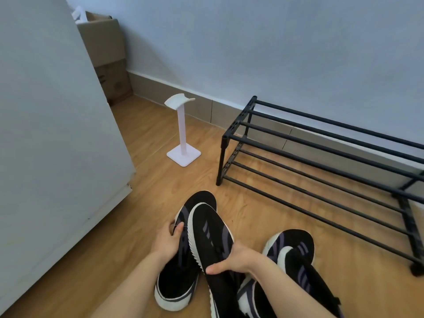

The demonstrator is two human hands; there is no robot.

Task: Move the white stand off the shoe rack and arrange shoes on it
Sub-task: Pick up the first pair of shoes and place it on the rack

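The white stand [182, 128] stands upright on the wooden floor, left of the black two-tier shoe rack [321, 161], whose bars hold nothing. Low in the middle, my left hand [166, 241] grips one black sneaker with a white sole [179, 271] by its side. My right hand [234, 259] holds a second black sneaker [206, 232], which leans across the first. Right of my right arm lies another pair of black and purple sneakers [296, 253] on the floor, in front of the rack.
A white cabinet panel [52, 134] fills the left side. Cardboard boxes [107, 56] sit in the far corner behind it. A pale blue wall with a grey skirting board [199, 106] runs behind the stand and rack.
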